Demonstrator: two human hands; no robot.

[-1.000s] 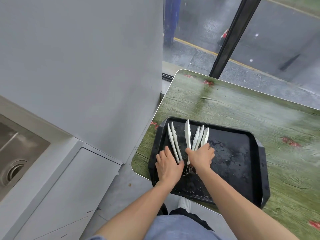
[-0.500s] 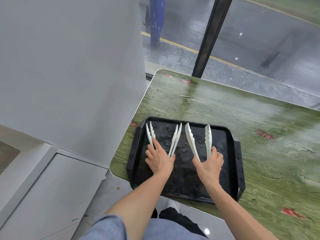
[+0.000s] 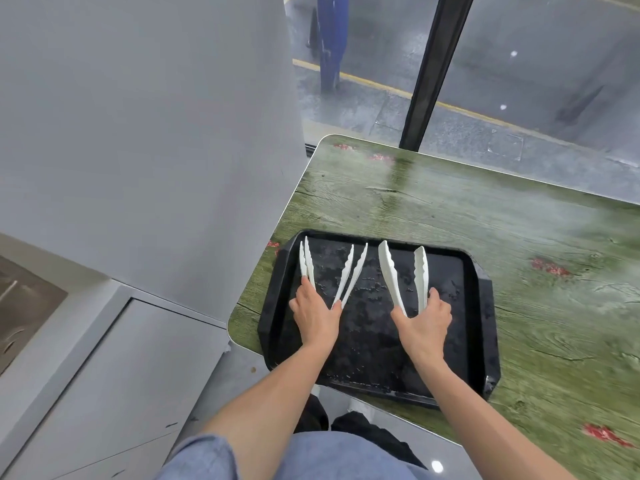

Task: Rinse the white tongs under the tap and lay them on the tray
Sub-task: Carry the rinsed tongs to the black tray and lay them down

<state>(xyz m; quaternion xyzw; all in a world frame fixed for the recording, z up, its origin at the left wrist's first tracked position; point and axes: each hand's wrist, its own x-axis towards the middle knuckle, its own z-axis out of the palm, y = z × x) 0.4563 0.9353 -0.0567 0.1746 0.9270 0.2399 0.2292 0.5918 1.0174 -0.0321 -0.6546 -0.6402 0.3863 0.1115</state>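
Street-side eatery: serving tray [image 3: 483, 317], dining table [image 3: 519, 237], sink [image 3: 24, 306].

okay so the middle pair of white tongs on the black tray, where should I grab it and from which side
Probably at the joined near end of the middle tongs, coming from above on the near side. Its two arms meet there beside the left hand and splay apart toward the far rim of the tray, so the hinge end offers one narrow spot to pinch.

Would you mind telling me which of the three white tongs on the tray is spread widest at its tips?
The rightmost tongs, at the right hand; the other two pairs' arms lie nearly together.
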